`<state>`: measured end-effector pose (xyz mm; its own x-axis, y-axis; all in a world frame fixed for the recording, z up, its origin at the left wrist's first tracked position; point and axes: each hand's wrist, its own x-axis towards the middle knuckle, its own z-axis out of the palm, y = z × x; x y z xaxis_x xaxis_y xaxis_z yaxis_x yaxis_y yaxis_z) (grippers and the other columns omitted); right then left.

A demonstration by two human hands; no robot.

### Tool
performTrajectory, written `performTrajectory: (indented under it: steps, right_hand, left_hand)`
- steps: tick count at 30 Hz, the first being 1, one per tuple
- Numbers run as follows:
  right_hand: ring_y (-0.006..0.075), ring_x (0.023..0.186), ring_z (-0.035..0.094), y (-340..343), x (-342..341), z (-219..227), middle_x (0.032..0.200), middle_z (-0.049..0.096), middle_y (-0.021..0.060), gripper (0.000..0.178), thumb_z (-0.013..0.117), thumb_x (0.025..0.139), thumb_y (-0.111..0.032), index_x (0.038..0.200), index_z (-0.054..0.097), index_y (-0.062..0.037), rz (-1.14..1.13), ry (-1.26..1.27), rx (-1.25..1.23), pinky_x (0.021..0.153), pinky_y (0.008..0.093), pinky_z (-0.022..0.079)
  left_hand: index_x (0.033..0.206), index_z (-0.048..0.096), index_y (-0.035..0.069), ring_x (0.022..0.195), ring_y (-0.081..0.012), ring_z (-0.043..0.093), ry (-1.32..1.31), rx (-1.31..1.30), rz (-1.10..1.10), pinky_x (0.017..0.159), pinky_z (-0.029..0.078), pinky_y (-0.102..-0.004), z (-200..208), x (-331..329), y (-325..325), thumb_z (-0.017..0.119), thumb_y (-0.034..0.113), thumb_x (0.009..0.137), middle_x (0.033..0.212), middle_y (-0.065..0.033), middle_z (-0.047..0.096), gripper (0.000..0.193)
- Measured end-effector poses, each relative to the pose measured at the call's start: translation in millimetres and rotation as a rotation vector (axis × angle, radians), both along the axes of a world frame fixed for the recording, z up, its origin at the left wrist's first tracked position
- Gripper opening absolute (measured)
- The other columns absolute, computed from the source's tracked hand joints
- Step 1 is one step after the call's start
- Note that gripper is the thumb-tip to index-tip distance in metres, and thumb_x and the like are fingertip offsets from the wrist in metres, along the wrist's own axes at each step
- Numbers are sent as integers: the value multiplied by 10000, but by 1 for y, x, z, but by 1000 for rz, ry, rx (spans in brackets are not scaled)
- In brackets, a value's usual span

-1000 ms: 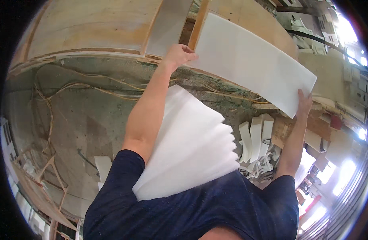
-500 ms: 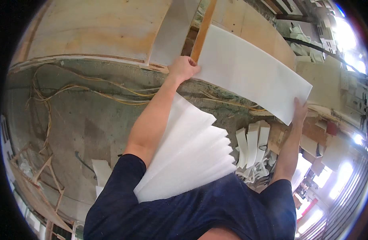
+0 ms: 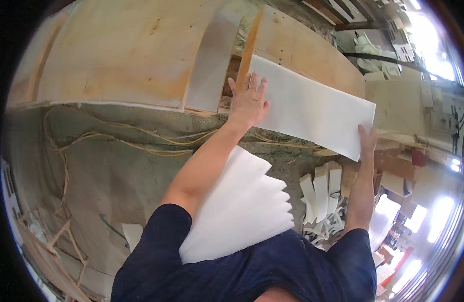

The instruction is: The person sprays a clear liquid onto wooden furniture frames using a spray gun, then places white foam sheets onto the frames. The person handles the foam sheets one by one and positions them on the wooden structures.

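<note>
Two bare hands on one white sheet (image 3: pixel 312 108), which lies over the bench's right-hand wooden board (image 3: pixel 307 53), left end up against the raised wooden strip (image 3: pixel 251 48). Left hand (image 3: pixel 249 100): fingers spread wide, palm down on that end, pinching nothing. Right hand (image 3: pixel 368 142): at the near right corner, one digit on top; I can't tell from my end whether it pinches or just steadies.

My call: keep the left palm flat so it doesn't dent, guide from the right corner, hold the short edge square to the strip. That corner seems to overhang, so don't lean on it. Elbow in too: a fan of white foam sheets (image 3: pixel 237 214) sits between left arm and torso and could slip.

Bench: stained boards, grey panel (image 3: pixel 209 70) left of the strip. Floor (image 3: pixel 111 191) dusty, yellow cables (image 3: pixel 141 146) along the bench, curved white strips (image 3: pixel 320 194) heaped right. Bright windows (image 3: pixel 440 219) glare far right.
</note>
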<state>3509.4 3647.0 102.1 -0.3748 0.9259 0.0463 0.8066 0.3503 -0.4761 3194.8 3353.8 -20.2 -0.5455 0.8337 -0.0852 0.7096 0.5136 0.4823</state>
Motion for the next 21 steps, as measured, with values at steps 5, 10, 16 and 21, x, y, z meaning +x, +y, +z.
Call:
performTrajectory:
  steps: [5,10,16,21]
  right_hand:
    - [233,964,628,21,7,-4,1082,660,159,498,696,820,-273,1193,570,33,29,36,-65,868,356,484]
    - [176,854,644,38,0,27,1031,659,122,511,696,837,-257,1239,536,16,39,129,-226,746,340,532]
    - [243,986,615,84,47,-38,1193,604,132,523,671,851,-200,1318,498,-41,-29,9,-351,894,359,497]
    - [301,1082,598,88,59,-89,1178,627,177,652,674,786,-492,1263,564,-62,82,-93,-94,931,428,456]
  left_hand:
    - [1511,199,158,1472,-230,48,96,-249,-94,1113,6,-652,-16,3,29,292,505,964,1595,-63,79,654]
    - [1517,186,168,1468,-271,64,217,-320,-29,1119,0,-642,-15,18,42,291,484,970,1584,-117,110,641]
    - [1520,189,215,1461,-325,63,238,-323,-203,1108,-19,-653,-13,79,70,267,564,958,1584,-123,103,666]
    - [1513,218,197,1453,-359,70,282,-300,-262,1107,-30,-647,-21,121,92,318,563,948,1582,-131,109,680]
